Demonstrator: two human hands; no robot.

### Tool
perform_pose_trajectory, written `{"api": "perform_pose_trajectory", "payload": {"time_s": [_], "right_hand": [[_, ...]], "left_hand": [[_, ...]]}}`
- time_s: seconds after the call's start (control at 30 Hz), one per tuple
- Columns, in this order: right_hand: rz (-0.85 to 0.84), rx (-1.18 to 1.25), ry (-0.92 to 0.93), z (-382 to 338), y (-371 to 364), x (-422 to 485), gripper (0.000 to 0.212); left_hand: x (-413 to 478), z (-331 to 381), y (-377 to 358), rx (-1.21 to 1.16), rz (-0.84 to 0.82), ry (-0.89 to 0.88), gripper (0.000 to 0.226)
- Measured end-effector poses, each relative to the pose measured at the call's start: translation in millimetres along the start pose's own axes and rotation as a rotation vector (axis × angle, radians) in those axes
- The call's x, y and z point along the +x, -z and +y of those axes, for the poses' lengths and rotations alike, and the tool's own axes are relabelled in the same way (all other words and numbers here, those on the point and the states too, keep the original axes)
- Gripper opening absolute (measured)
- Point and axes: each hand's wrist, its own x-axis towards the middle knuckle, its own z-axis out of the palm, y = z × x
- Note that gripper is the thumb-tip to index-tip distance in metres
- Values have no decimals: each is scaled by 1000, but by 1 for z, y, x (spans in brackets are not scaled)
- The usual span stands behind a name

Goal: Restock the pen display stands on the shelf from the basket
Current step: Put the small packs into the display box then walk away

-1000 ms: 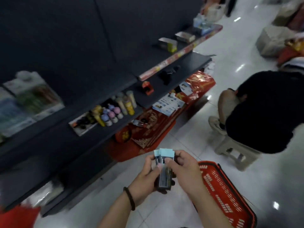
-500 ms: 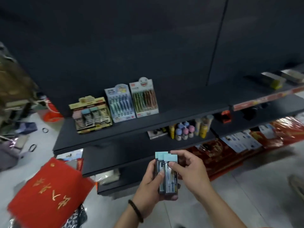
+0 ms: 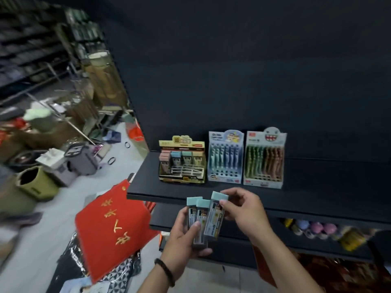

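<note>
the left hand (image 3: pixel 182 240) grips a bundle of teal-capped packs (image 3: pixel 201 216) just below the shelf (image 3: pixel 317 182) edge. the right hand (image 3: pixel 243 210) pinches the front pack (image 3: pixel 214 220) by its cap. none of these is yet in the yellow display stand (image 3: pixel 182 163), so most restocking likely remains.

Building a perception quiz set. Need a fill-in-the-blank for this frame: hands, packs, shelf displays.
1. On the shelf stand ___ display stands.
2. The left hand holds the packs; the right hand pinches the cap of the ___ one.
3. The dark bracelet sits on the ___ wrist.
4. The yellow stand is the ___ in the row.

Missing words: three; rightmost; left; leftmost.
</note>
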Motion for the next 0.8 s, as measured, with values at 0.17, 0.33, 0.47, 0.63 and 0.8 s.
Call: {"api": "perform_pose_trajectory", "payload": {"time_s": [0.17,0.33,0.47,0.63,0.8], "right_hand": [[-72,-53,-6,-12,-26,59,6],[33,-205,99,-23,-64,127,6],[114,-359,300,-15,-98,163,14],[208,-462,414,-10,-136,204,8],[199,-559,385,14,-154,236,10]], "left_hand": [[43,16,32,-78,170,41,42],[107,40,78,-49,194,-10,35],[144,52,118,-74,161,26,40],[180,68,158,-90,35,62,29],[199,70,174,-111,33,94,22]]}}
